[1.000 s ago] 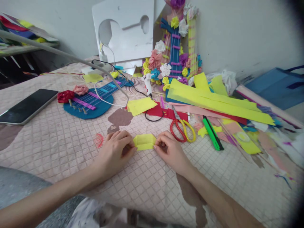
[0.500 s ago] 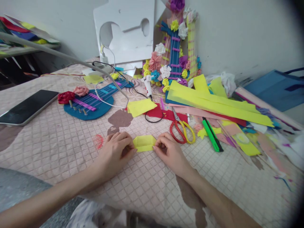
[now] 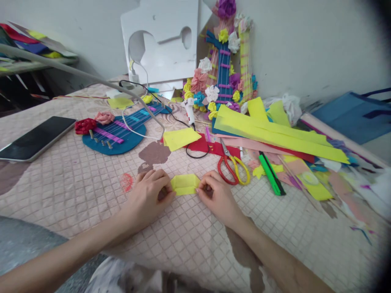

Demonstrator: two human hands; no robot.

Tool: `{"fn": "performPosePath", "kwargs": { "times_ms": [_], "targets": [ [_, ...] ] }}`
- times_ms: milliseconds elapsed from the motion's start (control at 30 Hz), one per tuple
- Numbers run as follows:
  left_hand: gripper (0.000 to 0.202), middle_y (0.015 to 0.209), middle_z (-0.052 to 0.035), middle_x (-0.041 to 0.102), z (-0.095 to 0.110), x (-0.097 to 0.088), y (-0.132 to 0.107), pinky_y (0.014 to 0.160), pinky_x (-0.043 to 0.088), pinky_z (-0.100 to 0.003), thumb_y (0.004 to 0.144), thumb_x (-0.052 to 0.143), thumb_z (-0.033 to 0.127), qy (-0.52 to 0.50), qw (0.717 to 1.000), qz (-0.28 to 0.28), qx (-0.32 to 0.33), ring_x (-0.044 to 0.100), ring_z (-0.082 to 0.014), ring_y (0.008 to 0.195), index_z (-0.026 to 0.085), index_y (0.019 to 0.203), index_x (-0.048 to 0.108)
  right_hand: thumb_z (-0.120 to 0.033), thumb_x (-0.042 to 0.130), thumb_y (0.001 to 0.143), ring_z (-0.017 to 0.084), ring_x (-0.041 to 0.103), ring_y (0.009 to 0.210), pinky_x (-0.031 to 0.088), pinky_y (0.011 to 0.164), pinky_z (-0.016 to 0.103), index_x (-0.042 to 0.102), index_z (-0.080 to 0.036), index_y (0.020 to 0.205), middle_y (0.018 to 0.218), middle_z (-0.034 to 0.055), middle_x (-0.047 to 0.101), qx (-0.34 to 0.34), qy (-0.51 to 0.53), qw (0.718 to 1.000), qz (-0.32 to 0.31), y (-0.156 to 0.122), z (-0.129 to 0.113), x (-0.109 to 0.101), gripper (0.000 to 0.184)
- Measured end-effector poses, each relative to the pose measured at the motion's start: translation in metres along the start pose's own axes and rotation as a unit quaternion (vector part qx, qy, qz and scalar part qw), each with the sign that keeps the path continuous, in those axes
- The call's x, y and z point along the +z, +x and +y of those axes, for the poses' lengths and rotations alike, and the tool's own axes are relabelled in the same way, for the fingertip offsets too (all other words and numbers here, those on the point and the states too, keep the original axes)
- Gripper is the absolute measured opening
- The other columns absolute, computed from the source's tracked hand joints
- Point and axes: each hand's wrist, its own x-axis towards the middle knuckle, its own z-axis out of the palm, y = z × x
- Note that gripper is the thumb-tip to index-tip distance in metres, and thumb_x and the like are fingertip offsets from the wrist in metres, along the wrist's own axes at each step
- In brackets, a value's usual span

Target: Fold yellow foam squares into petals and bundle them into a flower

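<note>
A small folded piece of yellow felt (image 3: pixel 185 184) lies on the quilted pink cloth between my hands. My left hand (image 3: pixel 149 196) pinches its left end with curled fingers. My right hand (image 3: pixel 216 196) pinches its right end, fingers closed on the edge. Both wrists rest on the cloth. Red-and-yellow scissors (image 3: pixel 232 165) lie just beyond my right hand.
A green utility knife (image 3: pixel 271 174), long yellow felt strips (image 3: pixel 275 131), a yellow square (image 3: pixel 180 138), a white glue gun (image 3: pixel 189 110) with black cord, a blue felt guitar (image 3: pixel 117 130), a phone (image 3: pixel 35 138) at left, flowered felt guitars (image 3: pixel 224 65) against the wall.
</note>
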Motion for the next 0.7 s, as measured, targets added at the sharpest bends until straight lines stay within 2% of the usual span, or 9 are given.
{"fn": "performPosePath", "kwargs": {
  "times_ms": [433,700],
  "targets": [
    [0.006,0.082,-0.0025,0.059,-0.0009,0.0014,-0.0001,0.077,0.037,-0.039,0.077,0.055,0.02,0.006,1.0,-0.004,-0.001,0.053,-0.0199,0.081,0.017,0.072,0.055,-0.008,0.055,0.075,0.016,0.053,0.075,0.046,0.061,0.027,0.052,-0.019,0.07,0.079,0.0019,0.05,-0.003,-0.002,1.0,0.004,0.0005,-0.0001,0.0011,0.014],
    [0.01,0.085,-0.0034,0.059,-0.0003,0.0007,-0.0026,0.075,0.036,-0.038,0.083,0.05,0.023,0.001,1.0,-0.002,0.014,0.052,-0.0194,0.082,0.017,0.076,0.055,-0.009,0.054,0.078,0.015,0.052,0.074,0.045,0.062,0.028,0.052,-0.019,0.07,0.079,0.0018,0.049,-0.005,-0.005,1.0,0.001,0.001,0.0013,0.0015,0.012]
  ]
}}
